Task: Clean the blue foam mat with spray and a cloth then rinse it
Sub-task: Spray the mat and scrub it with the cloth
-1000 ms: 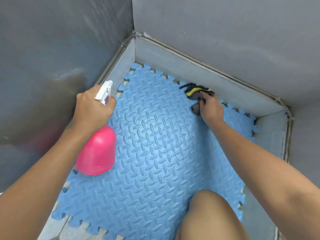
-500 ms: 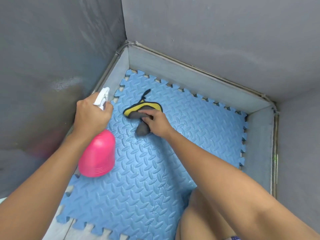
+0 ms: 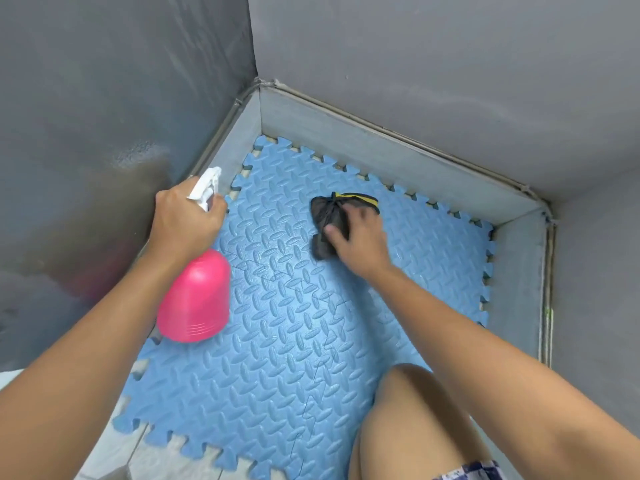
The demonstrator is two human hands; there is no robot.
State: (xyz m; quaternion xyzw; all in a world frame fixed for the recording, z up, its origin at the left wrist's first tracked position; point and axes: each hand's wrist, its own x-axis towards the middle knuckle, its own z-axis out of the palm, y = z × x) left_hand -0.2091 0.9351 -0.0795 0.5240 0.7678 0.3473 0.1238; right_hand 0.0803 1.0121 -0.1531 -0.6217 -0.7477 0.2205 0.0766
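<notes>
Mat mid-wipe, rinse yet to come

Mat [image 3: 298,327] lies flat in the grey corner. Right hand [image 3: 360,237] presses the cloth [image 3: 325,220] onto its far part; left hand [image 3: 183,223] is clenched round the pink spray [image 3: 197,296]. Judging by this, wiping is underway and rinsing remains

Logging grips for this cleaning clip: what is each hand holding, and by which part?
The left hand grips the pink spray bottle at its neck, below the white trigger head. The right hand presses the dark cloth flat onto the mat.
</notes>
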